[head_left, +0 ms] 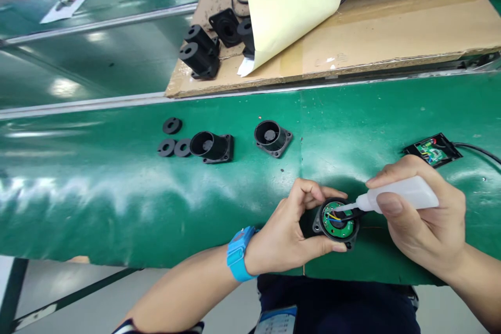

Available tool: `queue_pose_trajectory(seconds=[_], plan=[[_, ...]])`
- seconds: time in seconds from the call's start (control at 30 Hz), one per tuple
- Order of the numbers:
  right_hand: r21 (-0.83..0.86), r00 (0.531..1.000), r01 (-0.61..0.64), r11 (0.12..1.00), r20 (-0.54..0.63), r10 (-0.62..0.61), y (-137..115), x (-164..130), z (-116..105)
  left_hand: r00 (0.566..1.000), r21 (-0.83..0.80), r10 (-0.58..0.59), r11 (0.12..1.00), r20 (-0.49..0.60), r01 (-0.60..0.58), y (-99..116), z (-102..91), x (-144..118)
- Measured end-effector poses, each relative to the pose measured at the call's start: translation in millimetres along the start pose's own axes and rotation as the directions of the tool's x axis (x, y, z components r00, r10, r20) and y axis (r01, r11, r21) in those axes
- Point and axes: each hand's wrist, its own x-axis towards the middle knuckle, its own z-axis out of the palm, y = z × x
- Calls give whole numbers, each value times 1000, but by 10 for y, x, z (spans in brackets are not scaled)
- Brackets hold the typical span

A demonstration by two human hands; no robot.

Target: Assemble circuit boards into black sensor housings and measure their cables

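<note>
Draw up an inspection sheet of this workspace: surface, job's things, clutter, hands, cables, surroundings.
Surface: green bench top, shiny, with light reflections.
Job's things: black housing holding a round circuit board with coloured wires; white bottle, nozzle pointed at the board.
Clutter: two black tube parts and three black rings, farther back toward the left.
Hands: left hand grips the housing; right hand holds the bottle.
Cables: black cable at an open case; black lead at the round board.
Surroundings: cardboard behind, bearing more black parts; yellow sheet.
</note>
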Motion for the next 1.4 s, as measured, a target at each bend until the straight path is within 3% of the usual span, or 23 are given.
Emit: queue_pose_trajectory(seconds=[0.3, 0.43, 0.57, 0.67, 0.73, 0.77, 0.83, 0.87, 0.93, 1.0, 1.1, 1.17, 1.23, 1.3, 1.37, 1.4], plan=[[-45, 999, -24, 999, -45, 22, 19, -8, -16, 1000, 6, 6, 1000, 7, -6, -3, -13, 1], [71, 986, -92, 993, -131, 101, 66, 76, -61, 999, 96, 36, 995, -28, -33, -45, -31, 22], [386, 910, -266, 883, -201, 362, 203, 222, -173, 996, 258, 93, 962, 15, -93, -89, -33, 66], [425, 843, -358, 832, -237, 483, 376, 360, -285, 947, 417, 320, 861, -4, -289, 45, -175, 92], [368, 823, -412, 833, -241, 514, 523, 466, -375, 863, 629, 491, 709, -118, -317, 240, -413, 40], [324, 827, -440, 837, -216, 518, 598, 525, -424, 810, 743, 552, 623, -196, -245, 349, -577, -19], [215, 849, -483, 849, -123, 514, 740, 655, -516, 714, 883, 606, 467, -351, 37, 531, -978, -193], [162, 857, -491, 856, -82, 508, 802, 725, -552, 688, 895, 594, 400, -417, 197, 585, -1200, -296], [90, 869, -488, 869, -42, 492, 911, 866, -591, 679, 848, 509, 285, -529, 446, 597, -1642, -494], [55, 879, -475, 878, -20, 476, 1011, 994, -583, 688, 790, 408, 166, -600, 591, 504, -2028, -641], [45, 909, -416, 908, 42, 414, 1148, 1120, -533, 746, 775, 249, 26, -617, 632, 302, -2430, -749], [21, 936, -349, 937, 69, 346, 1187, 1127, -529, 774, 789, 191, 11, -604, 614, 208, -2577, -780], [-82, 969, -244, 966, 12, 246, 1132, 1049, -569, 784, 806, 221, 19, -580, 591, 171, -2615, -806], [-210, 990, -112, 971, -111, 90, 962, 883, -629, 764, 827, 359, 38, -536, 562, 183, -2497, -825], [-287, 987, -22, 958, -160, -25, 709, 656, -668, 685, 861, 559, 114, -468, 495, 229, -2172, -816], [-309, 992, 3, 951, -118, -41, 576, 536, -671, 607, 882, 664, 181, -436, 435, 256, -1934, -789]])
